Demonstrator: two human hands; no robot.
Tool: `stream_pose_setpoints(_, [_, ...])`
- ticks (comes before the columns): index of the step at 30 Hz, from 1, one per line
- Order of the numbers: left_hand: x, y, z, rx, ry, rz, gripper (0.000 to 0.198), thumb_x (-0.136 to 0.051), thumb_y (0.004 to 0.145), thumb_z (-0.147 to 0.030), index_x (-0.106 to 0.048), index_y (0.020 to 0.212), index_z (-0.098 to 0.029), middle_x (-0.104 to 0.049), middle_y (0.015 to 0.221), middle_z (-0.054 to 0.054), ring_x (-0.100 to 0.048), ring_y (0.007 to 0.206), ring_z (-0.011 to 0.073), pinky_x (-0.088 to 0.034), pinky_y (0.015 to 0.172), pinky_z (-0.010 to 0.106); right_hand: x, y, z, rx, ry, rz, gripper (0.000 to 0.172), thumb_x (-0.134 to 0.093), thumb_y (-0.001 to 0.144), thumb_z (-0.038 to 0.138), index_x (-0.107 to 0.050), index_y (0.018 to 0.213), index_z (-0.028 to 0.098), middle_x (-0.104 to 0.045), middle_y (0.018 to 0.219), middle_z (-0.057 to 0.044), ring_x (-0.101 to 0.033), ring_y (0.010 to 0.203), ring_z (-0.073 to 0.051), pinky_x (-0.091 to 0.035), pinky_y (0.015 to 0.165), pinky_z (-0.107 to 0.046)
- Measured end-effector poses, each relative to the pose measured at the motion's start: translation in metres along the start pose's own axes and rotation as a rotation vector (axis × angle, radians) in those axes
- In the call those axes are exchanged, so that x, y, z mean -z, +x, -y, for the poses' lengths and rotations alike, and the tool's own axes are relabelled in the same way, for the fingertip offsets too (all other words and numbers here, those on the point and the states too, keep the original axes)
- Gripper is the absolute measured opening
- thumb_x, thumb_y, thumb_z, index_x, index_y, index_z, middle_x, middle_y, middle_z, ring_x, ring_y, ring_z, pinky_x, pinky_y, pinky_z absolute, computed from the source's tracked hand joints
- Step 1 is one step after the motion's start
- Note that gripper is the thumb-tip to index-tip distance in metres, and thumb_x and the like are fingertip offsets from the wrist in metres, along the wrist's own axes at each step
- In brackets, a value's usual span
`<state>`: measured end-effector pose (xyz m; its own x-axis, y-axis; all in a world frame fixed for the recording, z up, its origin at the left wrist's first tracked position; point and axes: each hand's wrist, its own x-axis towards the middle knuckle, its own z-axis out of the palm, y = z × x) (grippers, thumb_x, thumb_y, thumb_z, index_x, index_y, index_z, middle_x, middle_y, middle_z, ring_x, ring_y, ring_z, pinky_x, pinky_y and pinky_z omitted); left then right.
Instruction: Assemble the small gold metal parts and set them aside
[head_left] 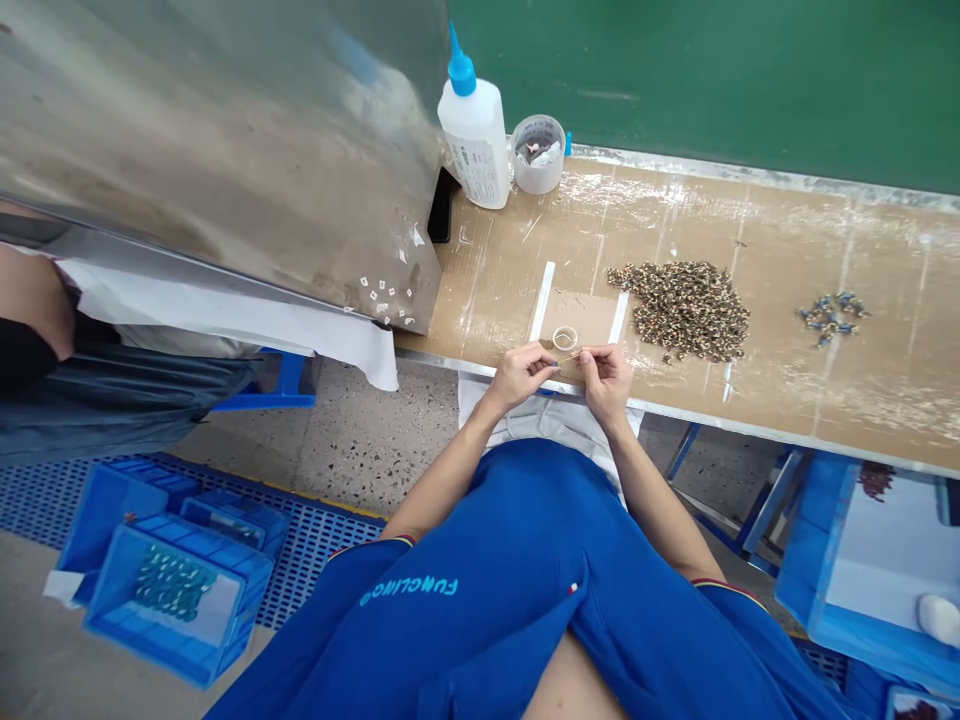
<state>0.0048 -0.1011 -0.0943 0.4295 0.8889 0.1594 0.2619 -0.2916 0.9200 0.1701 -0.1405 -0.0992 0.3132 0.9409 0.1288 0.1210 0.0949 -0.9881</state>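
My left hand [523, 375] is at the table's front edge, its thumb and finger pinching a tiny bluish piece [555, 367] too small to name. Close by, my right hand [606, 382] has its fingertips closed on a thin, pale toothpick-like stick [570, 358], whose tip points toward the left hand. Just beyond the fingertips sits a small round clear dish [565, 338] on a brown cardboard piece [589, 312] between two white strips. To the right lies a heap of small gold-and-dark parts [691, 310]; farther right is a loose cluster of bluish parts [832, 317].
A white squeeze bottle [476, 145] with a blue nozzle stands at the back beside a tape roll [538, 155] holding scraps. A metal cabinet [300, 150] bounds the left. Blue bins [180, 590] sit low on both sides. Another person's arm [34, 305] shows at far left.
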Motion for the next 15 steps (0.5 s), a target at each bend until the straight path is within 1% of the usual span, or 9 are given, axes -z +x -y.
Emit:
stream_pose_setpoints(10, [-0.0002, -0.0003, 0.0003, 0.021, 0.015, 0.004, 0.017, -0.07, 0.089, -0.027, -0.068, 0.079, -0.014, -0.062, 0.074, 0.001, -0.053, 0.057, 0.0083, -0.044, 0.055, 0.019, 0.0013, 0.0003, 0.0005, 0.101, -0.055, 0.041, 0.028, -0.061, 0.096, 0.05, -0.065, 0.088, 0.023, -0.074, 0.082, -0.005, -0.072, 0.078, -0.02, -0.059, 0.071, -0.035])
stream_pose_setpoints(15, [0.0001, -0.0001, -0.0006, 0.019, 0.016, 0.001, 0.016, -0.069, 0.089, -0.027, -0.068, 0.079, -0.015, -0.062, 0.073, 0.001, -0.052, 0.057, 0.0082, -0.044, 0.055, 0.019, 0.0001, 0.0008, 0.0015, 0.132, -0.094, 0.015, 0.027, -0.059, 0.097, 0.049, -0.065, 0.088, 0.024, -0.074, 0.081, -0.004, -0.072, 0.077, -0.02, -0.058, 0.07, -0.035])
